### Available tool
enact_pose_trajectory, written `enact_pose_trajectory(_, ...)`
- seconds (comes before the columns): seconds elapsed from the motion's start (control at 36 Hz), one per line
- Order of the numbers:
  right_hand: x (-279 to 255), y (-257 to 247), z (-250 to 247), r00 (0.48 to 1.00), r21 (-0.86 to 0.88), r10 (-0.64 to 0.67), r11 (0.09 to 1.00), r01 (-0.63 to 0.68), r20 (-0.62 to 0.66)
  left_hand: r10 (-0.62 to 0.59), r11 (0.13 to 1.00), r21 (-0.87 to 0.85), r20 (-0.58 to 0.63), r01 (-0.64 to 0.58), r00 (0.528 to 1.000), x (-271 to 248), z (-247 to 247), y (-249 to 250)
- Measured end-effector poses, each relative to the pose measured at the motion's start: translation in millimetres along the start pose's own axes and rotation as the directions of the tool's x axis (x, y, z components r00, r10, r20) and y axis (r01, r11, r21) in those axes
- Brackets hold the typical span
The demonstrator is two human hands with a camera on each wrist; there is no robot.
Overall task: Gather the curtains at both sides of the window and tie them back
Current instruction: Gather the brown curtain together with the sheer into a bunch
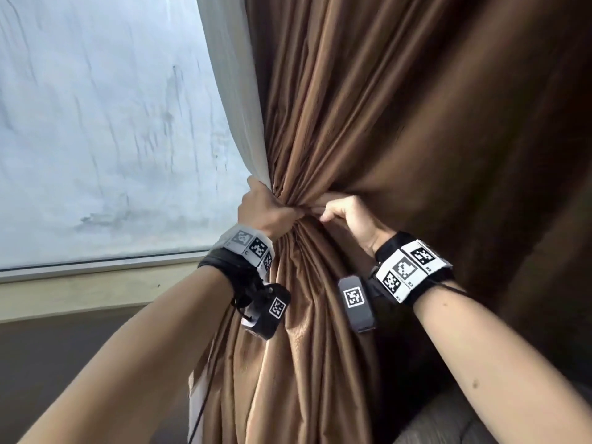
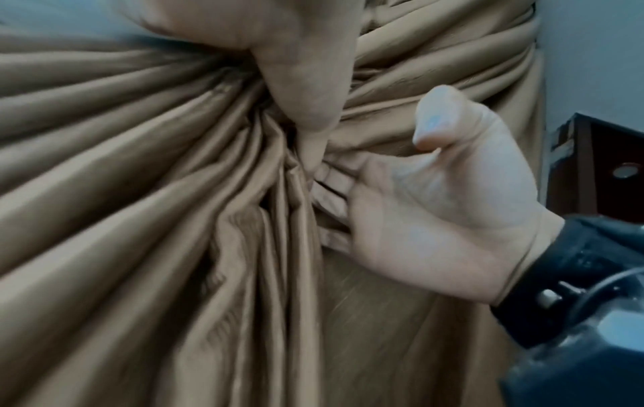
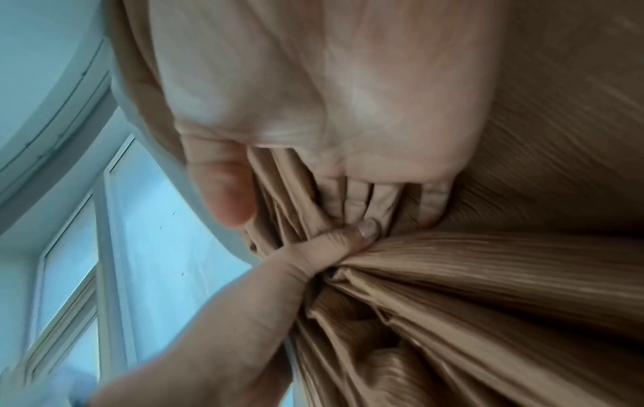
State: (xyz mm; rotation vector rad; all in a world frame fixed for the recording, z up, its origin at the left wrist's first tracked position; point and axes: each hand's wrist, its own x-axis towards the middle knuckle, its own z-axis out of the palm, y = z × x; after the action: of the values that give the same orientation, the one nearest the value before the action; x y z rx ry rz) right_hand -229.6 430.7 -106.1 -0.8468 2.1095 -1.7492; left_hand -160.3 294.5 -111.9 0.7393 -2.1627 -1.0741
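Observation:
A brown curtain point(image 1: 400, 123) with a white lining point(image 1: 237, 107) hangs at the right side of the window point(image 1: 96, 123). Its folds are bunched into a narrow waist at mid height. My left hand point(image 1: 272, 209) grips that bunch from the window side, with the thumb point(image 3: 334, 242) pressed across the pleats. Just to the right, my right hand point(image 1: 342, 211) has its fingers point(image 3: 359, 201) curled into the folds, and its thumb point(image 2: 439, 115) stands off the cloth. Both hands nearly touch at the waist. No tie-back band shows in any view.
The window sill point(image 1: 96, 283) runs below the glass on the left. A dark wooden piece of furniture point(image 2: 592, 165) stands beyond the curtain's far edge. A grey cushioned surface point(image 1: 448, 427) lies at the lower right.

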Motion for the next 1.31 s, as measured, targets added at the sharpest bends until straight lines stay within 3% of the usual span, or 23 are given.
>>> enact_pose_trajectory(0.06,2.4,3.7,-8.7,0.974,0.003,-0.071,0.997,0.074,-0.214,-0.019,1.0,-0.007,-0.024,0.019,1.0,5.9,-4.5,-3.3)
enact_pose_trajectory(0.08,3.3,7.2,-16.7,0.931,0.001,-0.081,0.996,0.087,-0.356,-0.024,0.999,-0.024,-0.039,0.023,0.999,8.1,-6.6,-5.1)
enact_pose_trajectory(0.14,6.5,21.1,-39.0,0.793,0.009,-0.052,0.997,0.072,-0.606,-0.047,0.996,-0.079,-0.044,0.044,0.998,12.0,-11.3,-8.3)
enact_pose_trajectory(0.19,13.5,39.9,-60.4,0.694,0.07,0.056,0.997,-0.007,-0.718,-0.063,0.989,-0.136,-0.052,0.056,0.997,16.4,-16.9,-10.9)
enact_pose_trajectory(0.22,15.4,47.2,-68.3,0.67,0.096,0.113,0.993,-0.063,-0.734,-0.079,0.986,-0.154,-0.046,0.071,0.996,18.5,-20.2,-11.7)
enact_pose_trajectory(0.28,25.8,71.8,-83.7,0.697,0.086,0.156,0.987,-0.135,-0.7,-0.111,0.978,-0.181,-0.008,0.108,0.994,22.4,-25.2,-12.5)
enact_pose_trajectory(0.39,47.9,106.0,-96.1,0.836,0.093,0.16,0.987,-0.13,-0.524,-0.12,0.969,-0.207,0.095,0.137,0.988,26.5,-30.3,-11.8)
enact_pose_trajectory(0.5,32.1,68.7,-62.7,0.951,0.247,0.048,0.968,0.031,-0.305,-0.098,0.972,-0.187,0.223,0.142,0.97,23.2,-39.4,-7.7)
enact_pose_trajectory(0.56,28.0,57.1,-48.2,0.985,0.292,0.01,0.955,0.041,-0.171,-0.073,0.974,-0.19,0.253,0.123,0.965,23.6,-40.5,-9.8)
enact_pose_trajectory(0.64,27.4,43.4,-33.3,0.992,0.319,0.042,0.948,-0.004,-0.115,-0.046,0.969,-0.219,0.285,0.111,0.957,19.7,-41.9,-9.3)
enact_pose_trajectory(0.75,28.9,24.9,-18.8,0.975,0.244,0.01,0.969,0.046,-0.223,-0.032,0.967,-0.236,0.276,0.1,0.961,18.0,-43.1,-10.6)
enact_pose_trajectory(0.86,22.7,14.4,-5.0,0.95,-0.013,-0.06,0.998,0.059,-0.306,-0.051,0.964,-0.245,0.197,0.099,0.979,18.8,-39.8,-15.0)
enact_pose_trajectory(1.0,12.2,2.8,9.5,0.962,-0.262,-0.139,0.962,0.076,-0.234,-0.086,0.966,-0.233,0.118,0.112,0.989,18.7,-30.5,-15.6)
enact_pose_trajectory(1.31,-2.3,-10.1,15.4,0.992,-0.158,-0.013,0.987,-0.007,-0.129,0.014,0.982,-0.191,0.012,-0.011,1.0,9.8,-10.8,-15.1)
